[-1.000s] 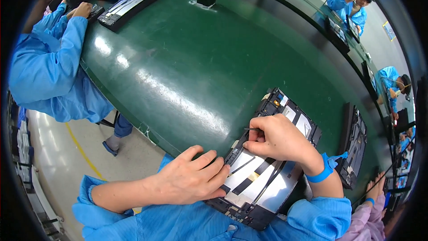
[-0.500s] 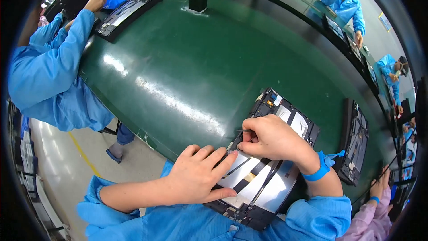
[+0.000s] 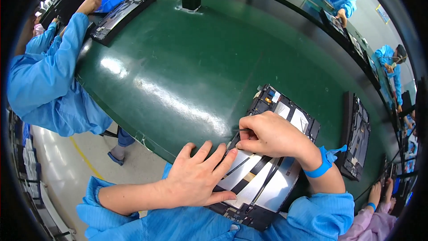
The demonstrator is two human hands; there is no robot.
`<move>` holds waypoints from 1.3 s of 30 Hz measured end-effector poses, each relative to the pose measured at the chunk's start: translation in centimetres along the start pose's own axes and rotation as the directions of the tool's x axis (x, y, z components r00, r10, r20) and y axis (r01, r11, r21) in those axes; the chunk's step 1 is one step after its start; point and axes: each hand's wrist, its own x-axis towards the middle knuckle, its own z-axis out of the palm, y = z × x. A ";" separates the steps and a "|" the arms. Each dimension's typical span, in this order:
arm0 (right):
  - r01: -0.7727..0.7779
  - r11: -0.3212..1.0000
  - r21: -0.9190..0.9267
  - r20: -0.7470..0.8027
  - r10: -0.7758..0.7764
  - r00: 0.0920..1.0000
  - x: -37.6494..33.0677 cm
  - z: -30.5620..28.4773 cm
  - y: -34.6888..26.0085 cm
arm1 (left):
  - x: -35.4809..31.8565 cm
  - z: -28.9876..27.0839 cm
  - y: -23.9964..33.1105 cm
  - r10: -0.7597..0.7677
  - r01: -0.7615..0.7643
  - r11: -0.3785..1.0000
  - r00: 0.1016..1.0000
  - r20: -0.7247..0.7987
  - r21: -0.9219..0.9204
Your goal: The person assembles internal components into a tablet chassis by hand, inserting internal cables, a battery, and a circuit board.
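Both hands, left hand (image 3: 196,178) and right hand (image 3: 267,135), on an opened tablet (image 3: 267,174).

We see an opened tablet chassis (image 3: 267,160) lying flat and askew at the near edge of the green table, its black frame bared around silvery plates crossed by dark flat ribbons, with a small circuit board showing blue and orange parts at its far corner.

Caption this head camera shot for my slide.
Left hand flat on opened black tablet, right hand pinching at its edge.
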 end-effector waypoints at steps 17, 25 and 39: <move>0.067 0.995 0.071 -0.040 -0.064 0.997 -0.1 -0.4 0.4 | -0.1 0.3 -0.1 -0.012 0.011 0.999 1.000 -0.017 -0.037; 0.004 0.998 0.060 -0.009 -0.004 1.000 0.2 -0.5 -0.1 | 0.1 0.1 -0.4 -0.019 0.019 0.997 1.000 -0.003 -0.080; -0.017 0.999 -0.034 -0.329 0.004 0.944 -1.4 -1.7 2.2 | 0.4 -0.1 -0.8 0.033 -0.030 0.995 0.999 0.032 -0.095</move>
